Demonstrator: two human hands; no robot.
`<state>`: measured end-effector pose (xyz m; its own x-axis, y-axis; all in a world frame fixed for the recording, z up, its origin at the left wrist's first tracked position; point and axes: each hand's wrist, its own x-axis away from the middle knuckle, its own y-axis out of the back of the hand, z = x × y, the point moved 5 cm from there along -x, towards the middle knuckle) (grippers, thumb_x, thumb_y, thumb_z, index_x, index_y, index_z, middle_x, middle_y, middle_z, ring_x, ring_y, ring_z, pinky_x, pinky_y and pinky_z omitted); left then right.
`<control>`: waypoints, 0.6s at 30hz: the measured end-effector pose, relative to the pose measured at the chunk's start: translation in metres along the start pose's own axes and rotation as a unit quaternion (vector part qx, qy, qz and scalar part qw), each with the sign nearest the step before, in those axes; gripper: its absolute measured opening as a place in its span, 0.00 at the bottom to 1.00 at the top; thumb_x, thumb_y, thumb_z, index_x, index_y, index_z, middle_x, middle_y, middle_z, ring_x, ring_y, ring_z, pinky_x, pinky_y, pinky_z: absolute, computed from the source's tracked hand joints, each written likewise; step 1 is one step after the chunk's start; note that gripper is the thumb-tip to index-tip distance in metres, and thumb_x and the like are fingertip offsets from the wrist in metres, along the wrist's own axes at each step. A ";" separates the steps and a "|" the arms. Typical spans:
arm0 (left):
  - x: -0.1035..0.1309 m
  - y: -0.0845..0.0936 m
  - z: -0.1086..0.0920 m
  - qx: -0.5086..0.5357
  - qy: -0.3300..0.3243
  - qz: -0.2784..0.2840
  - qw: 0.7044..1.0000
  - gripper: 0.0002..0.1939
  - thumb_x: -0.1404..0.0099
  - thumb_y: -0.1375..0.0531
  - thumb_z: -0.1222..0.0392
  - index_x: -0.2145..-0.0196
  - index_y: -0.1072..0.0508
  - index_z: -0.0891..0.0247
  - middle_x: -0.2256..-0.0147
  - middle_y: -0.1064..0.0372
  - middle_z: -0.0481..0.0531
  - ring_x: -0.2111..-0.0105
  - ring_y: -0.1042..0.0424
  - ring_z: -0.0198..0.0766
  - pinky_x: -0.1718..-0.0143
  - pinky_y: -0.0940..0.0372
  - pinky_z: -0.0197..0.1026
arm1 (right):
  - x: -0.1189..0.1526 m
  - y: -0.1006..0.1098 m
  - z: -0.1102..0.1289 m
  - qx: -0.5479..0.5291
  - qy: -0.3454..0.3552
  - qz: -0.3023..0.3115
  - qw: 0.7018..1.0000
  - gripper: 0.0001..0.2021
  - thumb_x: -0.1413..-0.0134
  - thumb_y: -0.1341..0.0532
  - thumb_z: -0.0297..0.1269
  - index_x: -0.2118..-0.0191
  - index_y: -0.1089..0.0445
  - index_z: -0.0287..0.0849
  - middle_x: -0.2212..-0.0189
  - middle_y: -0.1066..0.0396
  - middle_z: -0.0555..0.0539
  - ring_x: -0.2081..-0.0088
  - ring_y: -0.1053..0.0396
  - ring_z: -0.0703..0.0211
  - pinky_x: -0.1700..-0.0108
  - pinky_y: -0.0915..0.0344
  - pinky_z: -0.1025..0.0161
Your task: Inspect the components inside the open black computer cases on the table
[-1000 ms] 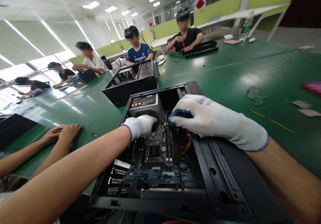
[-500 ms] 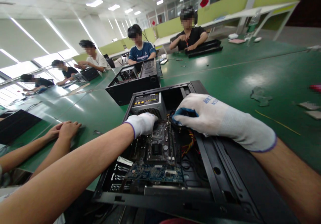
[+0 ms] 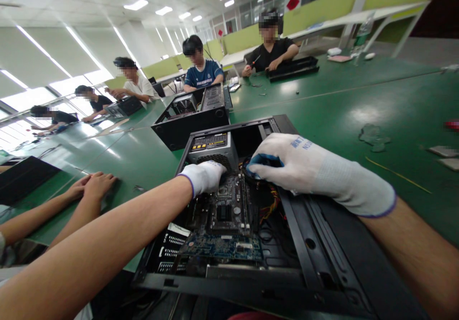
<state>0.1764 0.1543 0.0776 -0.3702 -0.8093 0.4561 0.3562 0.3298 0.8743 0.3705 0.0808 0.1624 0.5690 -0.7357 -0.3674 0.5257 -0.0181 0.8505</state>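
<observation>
An opened black computer case [image 3: 229,289] lies on its side before me, with a motherboard [image 3: 229,210] and a blue expansion card [image 3: 222,247] inside. My left hand [image 3: 206,175], in a white glove, reaches to the top of the motherboard, just below the power supply [image 3: 211,148]. Its fingers curl downward, and the fingertips and whatever they grip are hidden. In a white glove with blue fingertips, my right hand [image 3: 287,162] is closed round a black cable bundle [image 3: 253,176] beside the board. Red and yellow wires [image 3: 270,207] hang below it.
Another open computer case [image 3: 193,119] stands just beyond mine on the green table [image 3: 337,100]. At left rest a neighbour's bare hands [image 3: 93,186]. Clear plastic [image 3: 373,137] and a yellow cable tie [image 3: 398,174] lie at right. Several people sit farther off, one holding a screwdriver [image 3: 255,61].
Both of my hands stay in the same place on the case. Across the table, a person has lifted a screwdriver away from a black panel, toward the left.
</observation>
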 end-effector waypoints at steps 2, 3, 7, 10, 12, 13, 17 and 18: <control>-0.001 -0.002 -0.004 -0.008 -0.008 0.010 1.000 0.22 0.45 0.34 0.50 0.52 0.24 0.54 0.51 0.24 0.54 0.52 0.24 0.49 0.48 0.31 0.47 | 0.000 0.000 0.000 0.000 -0.001 -0.002 1.000 0.18 0.37 0.43 0.50 0.64 0.23 0.42 0.66 0.26 0.46 0.62 0.31 0.56 0.59 0.39 0.61; -0.001 -0.003 -0.006 -0.011 -0.012 0.014 1.000 0.23 0.46 0.34 0.50 0.52 0.25 0.55 0.51 0.24 0.55 0.52 0.24 0.50 0.49 0.30 0.47 | 0.000 0.000 0.000 0.000 -0.002 -0.003 1.000 0.18 0.37 0.43 0.50 0.64 0.23 0.42 0.66 0.25 0.46 0.62 0.31 0.56 0.59 0.39 0.61; -0.001 -0.005 -0.018 -0.017 -0.032 0.030 0.999 0.25 0.46 0.32 0.51 0.50 0.25 0.57 0.51 0.24 0.56 0.52 0.24 0.50 0.50 0.29 0.46 | -0.001 0.001 0.001 0.000 -0.003 -0.001 1.000 0.18 0.37 0.43 0.50 0.64 0.23 0.42 0.67 0.25 0.46 0.63 0.31 0.56 0.59 0.39 0.61; 0.000 -0.003 -0.023 -0.020 -0.035 0.039 0.998 0.24 0.43 0.33 0.51 0.49 0.26 0.58 0.51 0.24 0.58 0.52 0.24 0.51 0.49 0.29 0.46 | -0.001 0.000 0.002 -0.008 -0.008 0.002 1.000 0.18 0.37 0.43 0.50 0.65 0.23 0.42 0.67 0.25 0.46 0.63 0.31 0.56 0.59 0.39 0.61; 0.001 -0.003 -0.025 -0.025 -0.035 0.044 0.998 0.23 0.42 0.34 0.52 0.49 0.26 0.59 0.51 0.24 0.59 0.51 0.24 0.52 0.49 0.29 0.47 | -0.001 0.000 0.001 -0.013 -0.013 0.001 1.000 0.17 0.38 0.42 0.50 0.64 0.23 0.42 0.65 0.25 0.46 0.62 0.31 0.56 0.58 0.39 0.61; 0.000 -0.002 -0.025 -0.028 -0.037 0.046 0.998 0.23 0.42 0.34 0.53 0.49 0.25 0.60 0.51 0.24 0.59 0.51 0.24 0.52 0.49 0.29 0.48 | -0.001 0.000 0.000 -0.015 -0.014 0.001 1.000 0.17 0.38 0.42 0.51 0.64 0.23 0.43 0.65 0.25 0.46 0.61 0.31 0.56 0.58 0.39 0.61; -0.003 -0.005 -0.025 -0.041 -0.053 0.054 0.996 0.24 0.45 0.32 0.54 0.51 0.25 0.62 0.51 0.24 0.61 0.50 0.24 0.54 0.48 0.30 0.49 | 0.001 -0.001 -0.001 -0.009 -0.007 0.002 1.000 0.17 0.38 0.42 0.51 0.63 0.23 0.43 0.64 0.25 0.46 0.60 0.31 0.55 0.58 0.39 0.61; -0.003 -0.006 -0.025 -0.043 -0.056 0.055 0.996 0.26 0.47 0.31 0.54 0.50 0.25 0.62 0.51 0.24 0.61 0.50 0.24 0.55 0.48 0.30 0.49 | 0.001 0.000 -0.001 -0.008 -0.005 0.001 1.000 0.17 0.38 0.42 0.51 0.63 0.23 0.42 0.64 0.25 0.46 0.61 0.31 0.55 0.58 0.39 0.61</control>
<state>0.1965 0.1432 0.0667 -0.4159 -0.7101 0.5682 0.4709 0.3663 0.8025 0.3717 0.0807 0.1615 0.5637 -0.7430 -0.3609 0.5338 -0.0057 0.8456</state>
